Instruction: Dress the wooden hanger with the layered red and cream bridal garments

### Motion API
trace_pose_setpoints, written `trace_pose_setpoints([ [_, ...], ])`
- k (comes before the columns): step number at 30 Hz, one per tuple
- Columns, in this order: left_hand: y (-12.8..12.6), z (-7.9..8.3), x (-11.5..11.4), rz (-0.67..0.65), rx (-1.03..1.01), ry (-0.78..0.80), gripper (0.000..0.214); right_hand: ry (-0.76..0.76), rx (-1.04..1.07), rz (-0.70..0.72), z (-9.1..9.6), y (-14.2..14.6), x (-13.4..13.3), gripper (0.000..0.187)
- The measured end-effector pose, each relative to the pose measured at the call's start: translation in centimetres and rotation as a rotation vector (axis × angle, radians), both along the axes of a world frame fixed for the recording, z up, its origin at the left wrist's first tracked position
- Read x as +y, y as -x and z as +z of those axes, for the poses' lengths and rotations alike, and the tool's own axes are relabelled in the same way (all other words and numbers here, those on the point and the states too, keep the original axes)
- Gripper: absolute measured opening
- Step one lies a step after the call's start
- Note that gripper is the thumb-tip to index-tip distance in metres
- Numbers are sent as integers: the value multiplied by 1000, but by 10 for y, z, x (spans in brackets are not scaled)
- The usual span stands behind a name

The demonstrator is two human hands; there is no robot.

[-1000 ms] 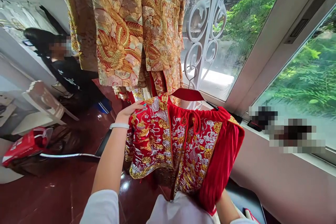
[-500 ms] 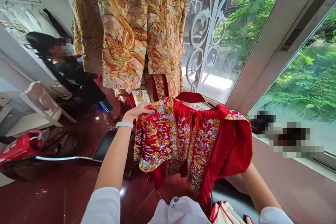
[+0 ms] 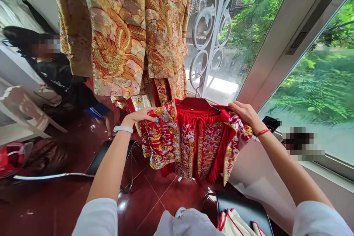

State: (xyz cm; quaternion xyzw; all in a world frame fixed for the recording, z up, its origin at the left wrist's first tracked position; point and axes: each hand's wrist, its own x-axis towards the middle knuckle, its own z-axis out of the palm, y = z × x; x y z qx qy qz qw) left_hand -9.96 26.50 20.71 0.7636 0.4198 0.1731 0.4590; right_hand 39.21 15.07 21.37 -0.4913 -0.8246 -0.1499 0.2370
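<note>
Jacket (image 3: 163,143), red with gold and silver embroidery, front open, draped on a hanger (image 3: 196,102) near the window; around a red gathered skirt (image 3: 199,147) with a cord bow at its waistband. Left hand (image 3: 142,115) pinches the jacket at one shoulder; right hand (image 3: 245,113) closed over the opposite shoulder, thumb hidden, pressure can't tell. Hook stands in front of white scroll ironwork (image 3: 204,31); can't tell what carries it.

Step in hand looks like seating the shoulders on the hanger. Best done with both sides drawn out evenly, collar centred at the hook, right panel (image 3: 233,143) pulled straight since it hangs askew. Light grip advisable; embroidery probably snags. Mind skirt clips or straps, not clearly visible.

Gold embroidered garments (image 3: 118,44) hang close behind. Below, chair (image 3: 251,208) with red-trimmed cream cloth (image 3: 235,225). Phone (image 3: 271,123) on sill. Person in black (image 3: 59,79) far left.
</note>
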Motion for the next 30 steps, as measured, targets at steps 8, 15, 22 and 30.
trace_pose_setpoints([
  [8,4,3,-1,120,37,15,87,-184,74,-105,30,13,-5,28],
  [15,0,-3,5,108,78,-203,83,441,327,21,13,8,-42,29],
  [22,-31,-2,-22,285,66,-628,63,208,349,-113,-37,4,-52,41],
  [30,-211,25,-115,-545,138,-1442,49,-197,258,-354,-32,14,-46,35],
])
